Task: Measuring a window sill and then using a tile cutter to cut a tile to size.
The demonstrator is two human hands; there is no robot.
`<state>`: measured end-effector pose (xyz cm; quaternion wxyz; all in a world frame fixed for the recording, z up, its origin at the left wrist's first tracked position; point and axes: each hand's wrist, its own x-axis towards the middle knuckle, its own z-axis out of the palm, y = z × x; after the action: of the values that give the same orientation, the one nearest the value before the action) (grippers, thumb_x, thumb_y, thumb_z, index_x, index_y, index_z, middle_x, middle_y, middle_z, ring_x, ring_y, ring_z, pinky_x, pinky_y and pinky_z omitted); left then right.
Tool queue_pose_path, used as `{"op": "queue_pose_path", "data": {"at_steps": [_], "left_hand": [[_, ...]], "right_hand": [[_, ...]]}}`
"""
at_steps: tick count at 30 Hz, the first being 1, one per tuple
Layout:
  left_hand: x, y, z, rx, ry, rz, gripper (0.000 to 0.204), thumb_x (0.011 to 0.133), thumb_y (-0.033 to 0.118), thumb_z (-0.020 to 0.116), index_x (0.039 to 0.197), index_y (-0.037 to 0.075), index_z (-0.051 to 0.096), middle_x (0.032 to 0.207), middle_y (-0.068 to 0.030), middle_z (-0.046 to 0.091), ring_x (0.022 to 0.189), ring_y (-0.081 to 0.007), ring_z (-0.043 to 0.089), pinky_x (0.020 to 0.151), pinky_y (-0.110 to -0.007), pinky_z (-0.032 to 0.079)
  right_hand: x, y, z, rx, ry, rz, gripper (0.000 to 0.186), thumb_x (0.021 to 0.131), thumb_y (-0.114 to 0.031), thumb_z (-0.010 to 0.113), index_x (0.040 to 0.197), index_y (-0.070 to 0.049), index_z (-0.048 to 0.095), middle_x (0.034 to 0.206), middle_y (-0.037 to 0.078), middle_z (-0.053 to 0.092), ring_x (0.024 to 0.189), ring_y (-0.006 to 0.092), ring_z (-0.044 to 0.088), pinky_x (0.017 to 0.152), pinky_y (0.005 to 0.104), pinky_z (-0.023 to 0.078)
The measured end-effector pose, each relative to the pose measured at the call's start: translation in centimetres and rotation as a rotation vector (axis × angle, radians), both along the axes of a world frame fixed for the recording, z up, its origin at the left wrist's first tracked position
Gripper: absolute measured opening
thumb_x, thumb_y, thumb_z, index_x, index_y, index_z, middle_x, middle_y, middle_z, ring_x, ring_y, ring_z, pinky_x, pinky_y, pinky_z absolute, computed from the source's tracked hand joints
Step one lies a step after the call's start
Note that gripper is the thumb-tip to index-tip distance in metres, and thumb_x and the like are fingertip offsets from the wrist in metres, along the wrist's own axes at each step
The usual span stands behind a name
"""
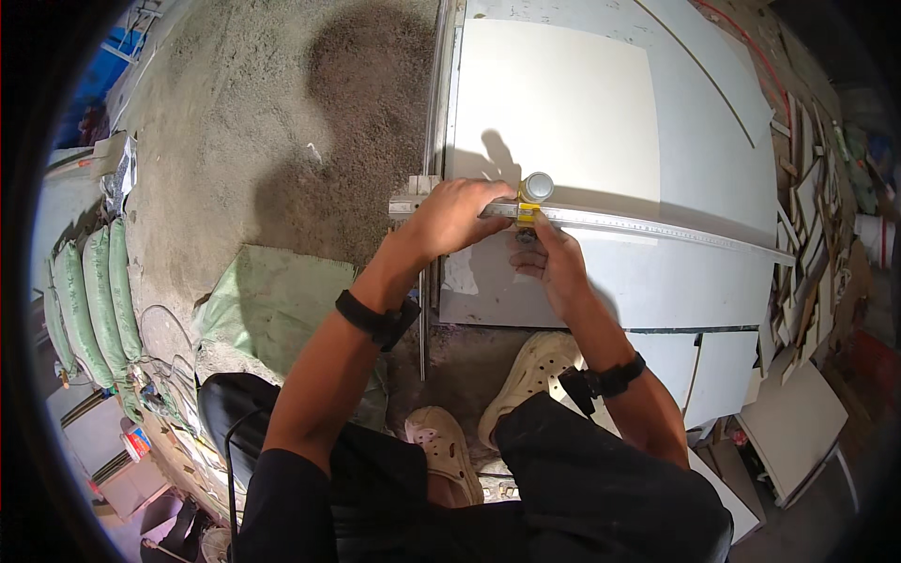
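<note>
1. The left hand (452, 214) is partly closed, its thumb and forefinger on either side of a ruled metal bar (648, 225), close against a yellow slider (528, 214). How firmly it grips, I cannot tell.
2. The right hand (561, 266) is half curled, 1 digit's tip reaching the slider from the near side, the other fingers bent below. Whether these hold anything is not clear.
3. The slider sits on the bar between the 2 hands, with a round grey knob (538, 186) at its far side.
4. The bar runs crosswise over a pale rectangular sheet (563, 103), which lies on a larger grey-white panel (699, 103). The bar's left end meets a metal block (408, 203) by a long metal rail (436, 122) along the panel's left edge.
5. Each wrist wears a black band; 2 cream clogs (441, 448) show between the dark trouser legs.
6. Leftward, a light green sheet (277, 298) lies on rough ground, with filled green bags (99, 296) beyond. Pale strips (809, 225) pile up rightward.
</note>
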<state>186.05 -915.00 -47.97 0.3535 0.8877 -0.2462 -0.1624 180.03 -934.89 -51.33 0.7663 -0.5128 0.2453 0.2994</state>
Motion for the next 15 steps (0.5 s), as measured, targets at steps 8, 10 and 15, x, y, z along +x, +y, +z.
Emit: {"op": "queue_pose_path", "data": {"at_steps": [8,10,15], "left_hand": [[0.0,0.0,-0.6,-0.02,-0.056,0.002,0.036,0.083,0.024,0.07,0.114,0.005,0.062,0.097,-0.0182,0.068,0.093,-0.0356,0.064,0.081,-0.043,0.051],[-0.1,0.1,-0.7,-0.018,-0.064,0.002,0.036,0.083,0.024,0.07,0.114,0.006,0.063,0.097,-0.0181,0.068,0.093,-0.0357,0.064,0.081,-0.044,0.051],[0.0,0.0,-0.4,0.015,-0.011,0.009,0.035,0.082,0.02,0.072,0.113,0.007,0.061,0.103,-0.0156,0.067,0.096,-0.0353,0.064,0.083,-0.042,0.05]], "right_hand": [[-0.7,-0.1,-0.7,-0.171,-0.088,0.134,0.048,0.091,-0.052,0.059,0.094,-0.005,0.061,0.076,0.009,0.067,0.052,0.0113,0.057,0.051,0.0249,0.045],[-0.7,0.1,-0.8,-0.167,-0.08,0.137,0.048,0.091,-0.053,0.059,0.093,-0.005,0.06,0.076,0.009,0.067,0.052,0.0111,0.056,0.051,0.0252,0.045],[-1.3,0.1,-1.3,0.325,0.025,-0.029,0.045,0.097,-0.048,0.051,0.101,-0.003,0.059,0.083,0.01,0.067,0.066,0.0145,0.061,0.061,0.0272,0.047]]}}
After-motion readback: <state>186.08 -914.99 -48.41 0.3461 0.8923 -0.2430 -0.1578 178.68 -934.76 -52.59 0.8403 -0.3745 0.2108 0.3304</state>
